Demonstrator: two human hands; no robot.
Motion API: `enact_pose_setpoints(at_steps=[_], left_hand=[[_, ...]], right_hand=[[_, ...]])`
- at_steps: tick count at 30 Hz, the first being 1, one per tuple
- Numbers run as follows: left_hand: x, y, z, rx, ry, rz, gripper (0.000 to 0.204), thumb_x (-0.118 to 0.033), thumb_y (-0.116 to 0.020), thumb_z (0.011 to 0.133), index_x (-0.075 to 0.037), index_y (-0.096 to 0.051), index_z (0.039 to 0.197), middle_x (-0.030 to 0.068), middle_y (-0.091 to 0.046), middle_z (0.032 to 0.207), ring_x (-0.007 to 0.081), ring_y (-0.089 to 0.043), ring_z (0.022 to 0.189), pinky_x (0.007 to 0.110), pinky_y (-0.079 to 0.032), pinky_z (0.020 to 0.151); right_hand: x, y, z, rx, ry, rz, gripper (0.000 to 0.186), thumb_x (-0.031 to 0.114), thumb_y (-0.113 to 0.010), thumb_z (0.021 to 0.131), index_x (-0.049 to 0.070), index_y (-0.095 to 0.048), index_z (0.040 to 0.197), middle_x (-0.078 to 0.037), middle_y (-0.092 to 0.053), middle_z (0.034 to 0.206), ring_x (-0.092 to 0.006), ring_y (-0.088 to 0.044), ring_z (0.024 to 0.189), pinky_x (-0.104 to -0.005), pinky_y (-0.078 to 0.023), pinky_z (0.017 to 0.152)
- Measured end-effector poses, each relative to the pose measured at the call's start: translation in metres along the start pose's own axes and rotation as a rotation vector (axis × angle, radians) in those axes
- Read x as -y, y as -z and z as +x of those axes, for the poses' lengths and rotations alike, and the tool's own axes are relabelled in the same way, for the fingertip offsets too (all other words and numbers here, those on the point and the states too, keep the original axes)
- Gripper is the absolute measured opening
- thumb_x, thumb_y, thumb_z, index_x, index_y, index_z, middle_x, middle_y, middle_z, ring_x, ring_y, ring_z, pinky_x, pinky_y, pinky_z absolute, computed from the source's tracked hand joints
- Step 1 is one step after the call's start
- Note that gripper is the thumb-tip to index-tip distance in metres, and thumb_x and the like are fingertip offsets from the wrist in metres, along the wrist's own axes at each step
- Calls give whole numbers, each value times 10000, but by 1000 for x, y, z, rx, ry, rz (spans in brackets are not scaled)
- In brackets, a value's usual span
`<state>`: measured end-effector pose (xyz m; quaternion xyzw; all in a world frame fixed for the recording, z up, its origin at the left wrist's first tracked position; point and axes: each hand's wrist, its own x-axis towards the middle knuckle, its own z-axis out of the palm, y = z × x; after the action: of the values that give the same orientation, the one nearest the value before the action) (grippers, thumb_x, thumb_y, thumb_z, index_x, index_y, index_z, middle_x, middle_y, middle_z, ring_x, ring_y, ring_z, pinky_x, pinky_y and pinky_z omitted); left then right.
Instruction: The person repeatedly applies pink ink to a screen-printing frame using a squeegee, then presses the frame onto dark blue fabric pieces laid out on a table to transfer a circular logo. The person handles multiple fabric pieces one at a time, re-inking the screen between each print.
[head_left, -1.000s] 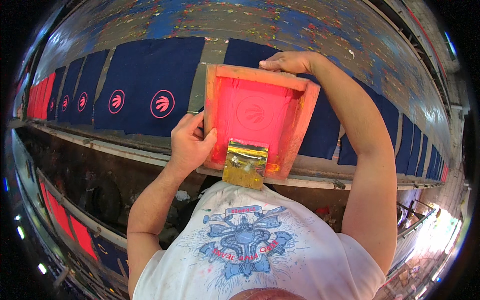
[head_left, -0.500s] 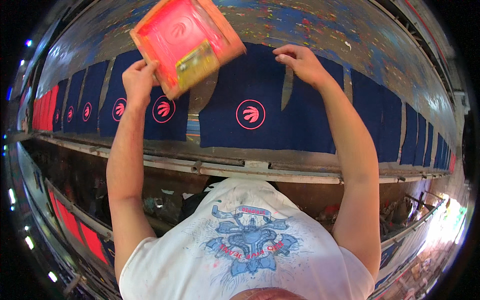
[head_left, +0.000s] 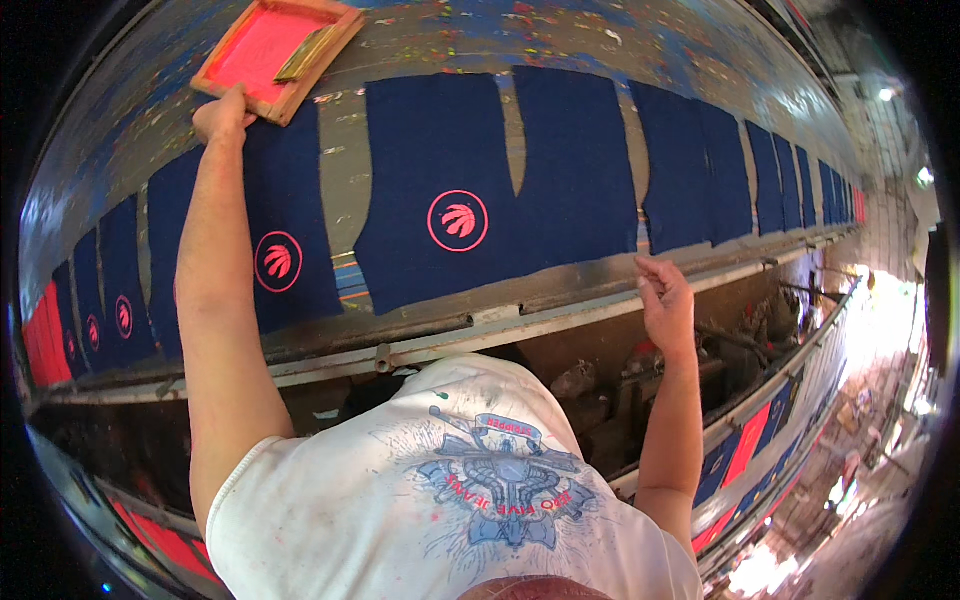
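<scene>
My left hand (head_left: 222,112) is stretched far out across the table (head_left: 420,40), its grip closed on the near edge of the screen frame (head_left: 275,55), fingers curled over the wood. The frame is a rectangular wooden one, orange-stained, with a mesh flooded bright pink; it lies flat at the far side of the table, turned at a slant. A squeegee (head_left: 305,52) with a yellowish, ink-smeared blade rests inside it on the mesh.

My right hand (head_left: 665,300) hangs loose and empty near the table's front edge, fingers half curled, just off the lower corner of a navy fabric piece (head_left: 575,160).

Between the hands, navy cut pieces lie in a row along the paint-spattered table. The one in front of me (head_left: 430,180) carries a fresh pink round print (head_left: 458,220), and the piece to its left (head_left: 290,200) bears another (head_left: 278,261). Pieces further right are plain. Red pieces (head_left: 40,340) lie at the far left.
</scene>
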<state>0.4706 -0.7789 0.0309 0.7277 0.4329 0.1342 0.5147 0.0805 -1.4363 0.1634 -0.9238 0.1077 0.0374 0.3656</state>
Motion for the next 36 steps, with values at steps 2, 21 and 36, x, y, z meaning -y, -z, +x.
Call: enact_pose_setpoints(at_steps=[2,21,36], left_hand=[[6,-5,8,9,-26,49,576,-266,-972,948,196,-772,1227,206,-840,1080,224,-830,762,350,-736,654],[10,84,-164,404,-707,-24,215,-198,-777,1168,-28,-848,1278,13,-810,1060,83,-738,906,260,-578,797],[78,-17,-527,780,-1391,429,311,-144,-904,930,11,-821,1186,137,-772,1211,347,-748,1089,442,-639,943]], right_hand=[[-6,-6,-23,-52,-116,69,288,-26,-708,1083,-1,-808,1352,-180,-821,1250,-311,-809,1166,-435,-632,1034],[-41,-2,56,-77,-45,-716,190,251,-886,982,85,-894,1075,-172,-838,1054,-408,-797,1087,-528,-624,973],[-61,7,126,337,30,-258,198,232,-869,998,35,-874,981,-196,-852,940,-338,-836,873,-480,-655,840]])
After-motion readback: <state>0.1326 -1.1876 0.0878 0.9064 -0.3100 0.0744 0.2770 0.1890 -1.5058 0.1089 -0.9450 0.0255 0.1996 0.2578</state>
